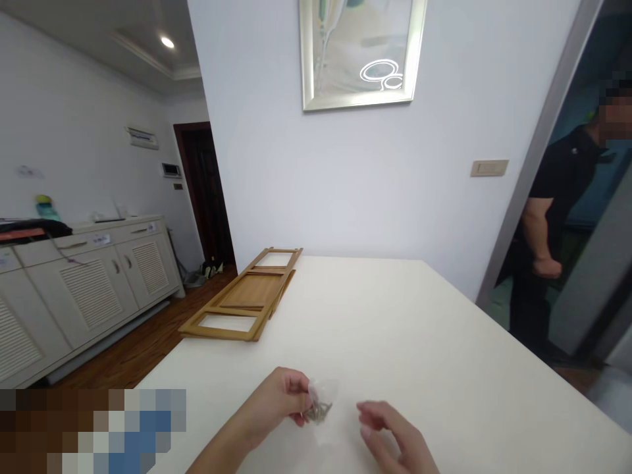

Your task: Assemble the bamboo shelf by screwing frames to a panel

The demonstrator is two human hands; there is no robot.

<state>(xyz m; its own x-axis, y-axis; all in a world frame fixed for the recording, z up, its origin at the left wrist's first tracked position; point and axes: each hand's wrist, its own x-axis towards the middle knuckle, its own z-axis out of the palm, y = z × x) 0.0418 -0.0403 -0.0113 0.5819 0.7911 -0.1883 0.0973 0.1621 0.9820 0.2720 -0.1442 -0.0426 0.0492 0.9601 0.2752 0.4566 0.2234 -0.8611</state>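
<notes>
Pinched in my left hand (286,396) is a small clear plastic bag (323,394) with several small metal pieces, perhaps screws, at its bottom. The bag is held above the white table (375,329) near its front. To the right of the bag, my right hand (390,434) has its thumb and fingers apart with nothing between them. It does not touch the bag. Flat wooden frame pieces (251,289) lie stacked on the table's left side, beyond my left hand.
The table's far edge meets a white wall (365,184) with a framed picture (363,105). A person in dark clothes (553,184) stands in the doorway at right. White cabinets (93,283) line the left wall, with a bottle (47,209) on top.
</notes>
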